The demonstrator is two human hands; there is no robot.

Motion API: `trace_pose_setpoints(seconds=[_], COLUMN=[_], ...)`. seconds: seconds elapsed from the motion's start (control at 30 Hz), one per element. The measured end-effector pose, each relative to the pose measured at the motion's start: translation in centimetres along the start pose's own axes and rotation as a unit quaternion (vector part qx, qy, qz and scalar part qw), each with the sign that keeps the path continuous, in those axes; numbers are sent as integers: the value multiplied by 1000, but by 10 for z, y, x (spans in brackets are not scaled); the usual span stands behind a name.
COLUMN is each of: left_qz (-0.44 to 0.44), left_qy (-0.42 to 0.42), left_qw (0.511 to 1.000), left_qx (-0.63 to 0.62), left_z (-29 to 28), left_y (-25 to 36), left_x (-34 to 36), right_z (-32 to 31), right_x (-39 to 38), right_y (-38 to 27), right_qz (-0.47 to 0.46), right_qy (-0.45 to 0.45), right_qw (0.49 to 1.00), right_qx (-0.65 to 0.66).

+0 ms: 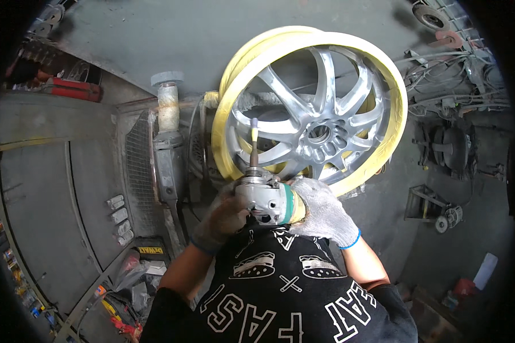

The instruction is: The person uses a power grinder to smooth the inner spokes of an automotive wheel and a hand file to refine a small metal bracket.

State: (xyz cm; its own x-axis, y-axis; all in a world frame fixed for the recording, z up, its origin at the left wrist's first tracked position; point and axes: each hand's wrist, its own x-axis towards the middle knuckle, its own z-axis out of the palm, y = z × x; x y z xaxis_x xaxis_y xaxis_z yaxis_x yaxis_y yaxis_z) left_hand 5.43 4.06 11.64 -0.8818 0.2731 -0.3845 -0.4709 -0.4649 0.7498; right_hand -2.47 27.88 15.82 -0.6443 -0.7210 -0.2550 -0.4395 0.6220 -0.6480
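Observation:
I hold an angle grinder [267, 200] in front of my chest, with a bare metal head, a green band and a yellowish body. A slim shaft with a tapered bit [254, 146] points from its head away from me. My right hand [323, 208], in a grey knit glove with a blue cuff, is closed round the body. My left hand [218, 214], gloved and in shadow, is closed against the left side of the head; its fingertips are partly hidden. Just beyond stands a multi-spoke alloy wheel rim [326, 86], with bare shiny spokes and a yellow outer lip.
Left of the wheel rises a metal post [168, 114] with a round top. A red case [74, 88] lies at the far left. A cluttered bag [140, 268] sits near my left elbow. At right are tangled cables [440, 80] and a small wheeled metal stand [434, 208].

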Motion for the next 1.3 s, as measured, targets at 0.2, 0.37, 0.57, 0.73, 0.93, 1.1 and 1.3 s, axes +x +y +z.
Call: trace_pose_setpoints(seconds=[0.2,0.37,0.57,0.73,0.93,1.1,1.3], left_qz=[-25,-6,30,25,29,33,28], left_qy=[-16,-7,21,4,26,30,46], left_qw=[997,993,979,976,973,968,979], left_qx=[-76,-118,-201,-216,-228,-249,-197], left_z=[0,-10,8,-5,-4,-5,9], left_y=[-16,-25,2,-10,-14,-21,8], left_x=[4,7,11,19,18,24,24], right_z=[10,1,11,22,19,9,12], right_x=[-3,19,30,36,44,51,52], right_y=[7,-14,-9,-5,-9,-13,-9], right_qz=[10,18,4,14,24,23,25], right_qy=[27,-13,1,23,16,11,17], right_qw=[995,985,964,961,960,961,961], right_qx=[100,169,265,276,278,277,276])
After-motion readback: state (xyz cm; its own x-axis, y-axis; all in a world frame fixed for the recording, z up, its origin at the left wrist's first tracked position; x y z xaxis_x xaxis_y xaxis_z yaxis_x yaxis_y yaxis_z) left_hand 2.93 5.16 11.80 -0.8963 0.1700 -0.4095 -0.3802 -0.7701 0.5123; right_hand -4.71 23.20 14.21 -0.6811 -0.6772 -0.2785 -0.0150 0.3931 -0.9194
